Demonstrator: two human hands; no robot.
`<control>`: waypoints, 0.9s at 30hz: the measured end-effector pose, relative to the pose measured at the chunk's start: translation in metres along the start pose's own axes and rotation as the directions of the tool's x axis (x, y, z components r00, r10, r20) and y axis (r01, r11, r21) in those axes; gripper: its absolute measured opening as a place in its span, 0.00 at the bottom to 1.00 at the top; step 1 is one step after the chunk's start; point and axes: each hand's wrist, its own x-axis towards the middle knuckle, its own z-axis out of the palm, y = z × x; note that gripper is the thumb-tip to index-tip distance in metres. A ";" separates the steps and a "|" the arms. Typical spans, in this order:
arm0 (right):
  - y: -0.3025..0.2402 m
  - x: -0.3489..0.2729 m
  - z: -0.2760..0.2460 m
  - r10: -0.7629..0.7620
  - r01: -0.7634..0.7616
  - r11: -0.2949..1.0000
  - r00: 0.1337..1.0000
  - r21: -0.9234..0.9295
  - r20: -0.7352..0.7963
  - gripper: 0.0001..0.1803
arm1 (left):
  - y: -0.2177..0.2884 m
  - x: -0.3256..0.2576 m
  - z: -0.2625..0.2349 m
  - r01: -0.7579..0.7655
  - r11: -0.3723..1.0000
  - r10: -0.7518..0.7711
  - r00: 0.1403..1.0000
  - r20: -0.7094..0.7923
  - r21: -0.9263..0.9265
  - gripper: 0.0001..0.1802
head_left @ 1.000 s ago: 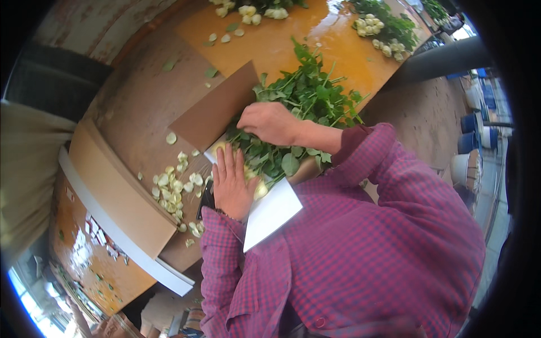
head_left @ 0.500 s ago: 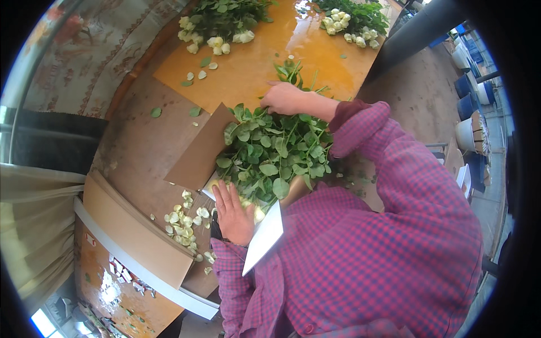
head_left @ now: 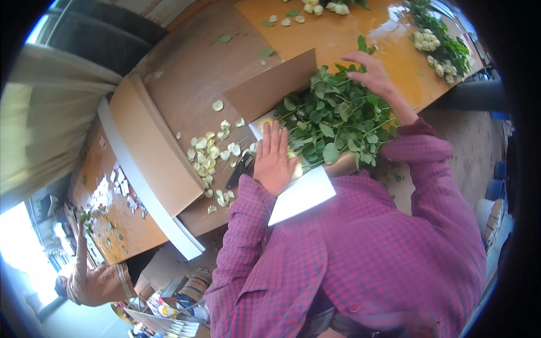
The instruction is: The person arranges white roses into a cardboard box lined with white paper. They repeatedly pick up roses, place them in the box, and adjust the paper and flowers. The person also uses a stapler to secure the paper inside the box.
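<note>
A bunch of green leafy flower stems (head_left: 332, 118) lies across a white paper sheet (head_left: 301, 194) on the wooden table (head_left: 191, 73). My left hand (head_left: 273, 158) lies flat, fingers straight, pressing on the near end of the bunch where pale flower heads show. At the far end, my right hand (head_left: 372, 76) rests on top of the leaves with its fingers spread. A brown cardboard piece (head_left: 270, 84) lies just left of the bunch.
Loose pale petals (head_left: 208, 152) are scattered left of my left hand, with a dark tool (head_left: 239, 172) beside them. A long flat cardboard box (head_left: 152, 152) lies further left. More white flower bunches (head_left: 437, 42) lie on the orange sheet. Another person (head_left: 93, 281) stands lower left.
My right hand has slid from the middle of the bunch out to its far end. My left hand has stayed pressed on the near end. The view has shifted.
</note>
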 end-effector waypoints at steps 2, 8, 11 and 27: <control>-0.041 0.003 -0.004 -0.062 0.061 0.997 0.997 -0.046 -0.034 0.21 | 0.000 -0.001 0.000 0.016 0.999 -0.015 1.000 0.010 -0.034 0.47; -0.133 -0.024 0.076 -0.291 0.233 0.950 0.901 0.208 0.321 0.12 | -0.002 -0.002 0.000 -0.040 0.998 0.034 0.992 -0.120 -0.047 0.47; -0.139 -0.029 0.111 -0.208 0.137 0.973 0.867 0.186 0.454 0.17 | -0.004 -0.004 0.001 -0.032 0.991 0.014 0.990 -0.138 -0.133 0.47; -0.132 -0.038 0.115 -0.198 0.111 0.976 0.807 0.187 0.556 0.32 | -0.003 -0.054 0.019 0.369 0.364 -0.450 0.874 0.186 -0.855 0.30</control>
